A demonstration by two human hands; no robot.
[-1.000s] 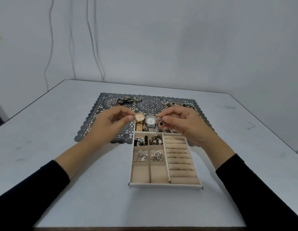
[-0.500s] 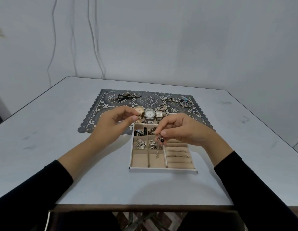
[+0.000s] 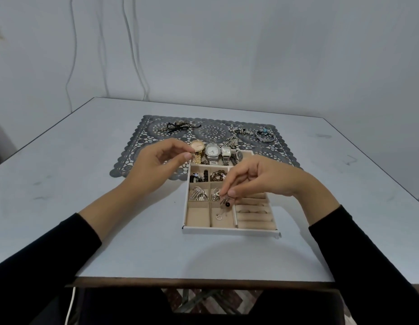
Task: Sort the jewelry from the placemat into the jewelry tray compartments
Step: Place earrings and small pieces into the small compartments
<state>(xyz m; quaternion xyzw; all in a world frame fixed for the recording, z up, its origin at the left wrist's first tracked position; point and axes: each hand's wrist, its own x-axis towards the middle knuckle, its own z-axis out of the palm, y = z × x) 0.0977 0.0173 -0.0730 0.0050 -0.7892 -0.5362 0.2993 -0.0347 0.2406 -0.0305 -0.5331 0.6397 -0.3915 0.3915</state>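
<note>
The beige jewelry tray (image 3: pixel 229 229) lies on the table in front of the grey lace placemat (image 3: pixel 154 134). My right hand (image 3: pixel 264 181) hovers over the tray and pinches a fine necklace (image 3: pixel 226 204) with a dark bead. Its chain hangs into the front middle compartment, where a small heart pendant (image 3: pixel 218 216) lies. My left hand (image 3: pixel 154 165) is held up at the tray's back left corner, thumb and forefinger close together beside a gold watch (image 3: pixel 196 147). I cannot tell whether they hold anything.
Three more watches (image 3: pixel 213 151) lie in a row at the tray's back. A black piece (image 3: pixel 180 125) and bracelets (image 3: pixel 264 134) remain on the mat's far side. Back compartments hold beads and silver rings (image 3: pixel 199 194). The table's near edge (image 3: pixel 203 281) is close.
My right hand has come down and toward me from beside the watches to over the tray, lowering the necklace into the front middle compartment. My left hand has stayed by the gold watch.
</note>
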